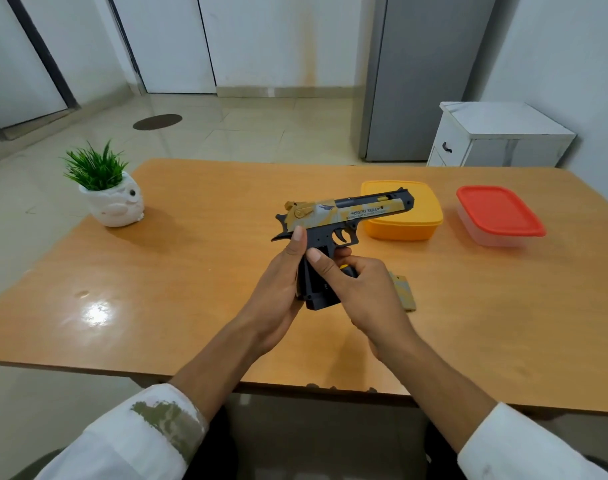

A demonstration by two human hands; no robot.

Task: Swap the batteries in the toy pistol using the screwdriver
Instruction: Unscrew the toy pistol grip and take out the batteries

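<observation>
Toy pistol, tan and yellow on the slide with a black frame, is held up over the middle of the wooden counter, muzzle pointing right and grip pointing down toward the person. The left hand is wrapped round the back of the grip, its thumb lying upright against the rear of the frame just below the hammer. The right hand grasps the grip from the other side: its thumb presses on the black side face and its fingers curl round the front, under the trigger guard. A small yellow-and-black piece peeks out among those curled fingers; too little of it shows to tell what it is. The two hands hide most of the grip, so only its dark side face and base can be seen.

On the counter just right of the right hand lies a flat tan panel, partly covered by that hand. Farther back, a yellow lidded box sits behind the muzzle, which overlaps it in view, and a clear box with a red lid stands to its right, apart from it. A green plant in a white owl-shaped pot stands at the far left of the counter. Beyond the counter are a grey refrigerator and a white cabinet.
</observation>
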